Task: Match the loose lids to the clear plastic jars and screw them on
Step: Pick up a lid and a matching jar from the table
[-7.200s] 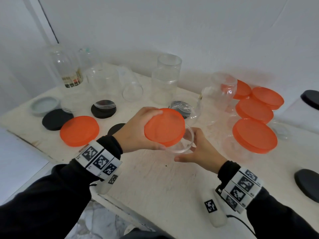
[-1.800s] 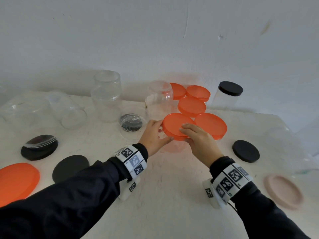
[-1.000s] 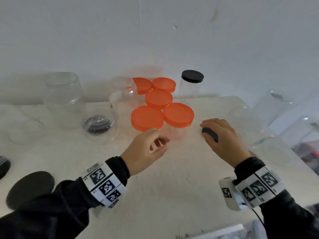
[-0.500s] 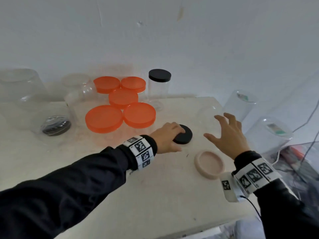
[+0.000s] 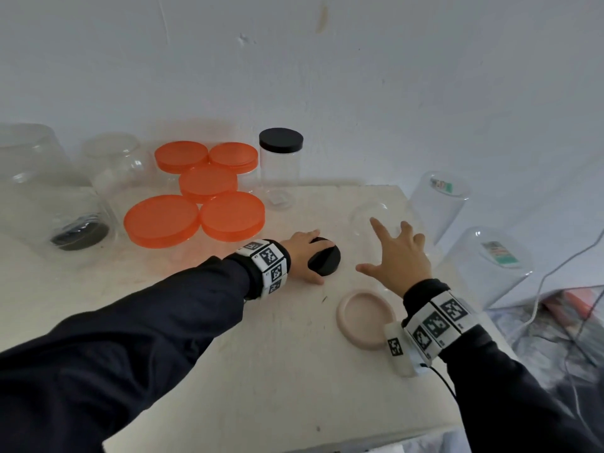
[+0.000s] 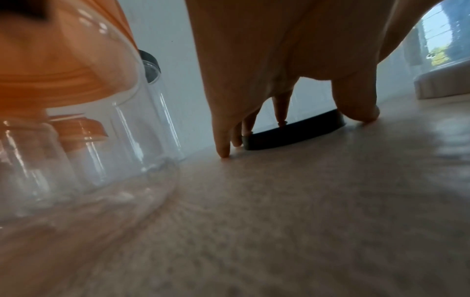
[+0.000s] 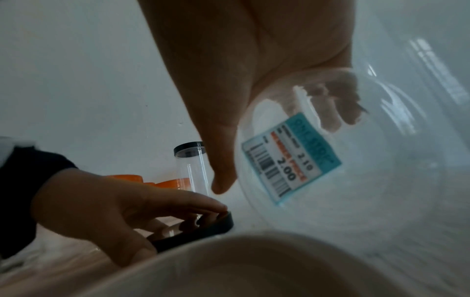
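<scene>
A small black lid [image 5: 329, 260] lies on the white table [image 5: 277, 354], and my left hand [image 5: 321, 261] grips its rim, fingers on the far edge and thumb on the near edge. In the left wrist view, fingertips [image 6: 223, 148] and thumb touch the table around the black lid [image 6: 305, 130]. My right hand [image 5: 389, 246] hovers with fingers spread over a clear jar [image 5: 376, 214] to the right. I cannot tell whether it touches the jar. The right wrist view shows a labelled clear jar [image 7: 292, 158] in front of the fingers.
A pink lid [image 5: 343, 317] lies upside down near my right wrist. Several orange-lidded jars [image 5: 232, 215] stand at the back left, and a black-lidded jar [image 5: 281, 165] is by the wall. Two clear jars [image 5: 490, 266] sit beyond the table's right edge. More clear jars [image 5: 39, 191] crowd the far left.
My left hand has stayed on the black lid and curled tighter round it. My right hand has reached slightly further forward over the clear jar.
</scene>
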Action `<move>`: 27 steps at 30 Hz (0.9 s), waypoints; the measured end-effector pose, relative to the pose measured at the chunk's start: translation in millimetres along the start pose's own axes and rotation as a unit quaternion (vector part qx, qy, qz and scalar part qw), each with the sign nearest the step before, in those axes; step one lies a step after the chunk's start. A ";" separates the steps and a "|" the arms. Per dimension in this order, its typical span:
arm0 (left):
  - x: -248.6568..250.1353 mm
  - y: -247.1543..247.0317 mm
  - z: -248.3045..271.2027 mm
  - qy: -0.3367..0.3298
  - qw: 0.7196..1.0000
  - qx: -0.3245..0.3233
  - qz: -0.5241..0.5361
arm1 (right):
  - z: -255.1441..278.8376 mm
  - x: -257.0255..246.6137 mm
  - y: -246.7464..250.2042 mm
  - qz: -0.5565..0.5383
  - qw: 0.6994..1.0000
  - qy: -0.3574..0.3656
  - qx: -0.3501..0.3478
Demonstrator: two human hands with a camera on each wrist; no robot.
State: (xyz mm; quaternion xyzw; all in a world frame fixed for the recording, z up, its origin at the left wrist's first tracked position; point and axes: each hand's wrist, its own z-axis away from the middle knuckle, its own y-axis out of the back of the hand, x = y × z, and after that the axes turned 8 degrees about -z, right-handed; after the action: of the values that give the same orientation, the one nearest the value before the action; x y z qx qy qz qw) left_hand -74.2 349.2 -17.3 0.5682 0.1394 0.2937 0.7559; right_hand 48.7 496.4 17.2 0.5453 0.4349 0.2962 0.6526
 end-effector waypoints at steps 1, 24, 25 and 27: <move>-0.1 0.4 -0.2 0.003 1.000 0.007 0.005 | -0.5 -0.1 -0.3 -0.005 1.000 -0.003 -0.001; -13.0 7.1 138.2 -0.017 0.935 0.241 0.258 | 13.2 -44.3 1.0 -0.379 0.923 0.056 0.026; -15.5 5.5 144.6 -0.010 0.928 0.253 0.274 | 15.1 -48.5 -0.1 -0.390 0.919 0.060 0.020; -21.3 1.7 155.2 0.009 0.915 0.274 0.295 | 18.2 -56.5 -2.1 -0.404 0.912 0.071 0.006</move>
State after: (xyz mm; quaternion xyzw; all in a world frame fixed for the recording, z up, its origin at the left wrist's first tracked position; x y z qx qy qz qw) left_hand -7.0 216.0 30.6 0.7659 0.0474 0.4583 0.4485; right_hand 39.5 439.0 29.4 0.3045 0.6649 0.0422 0.6807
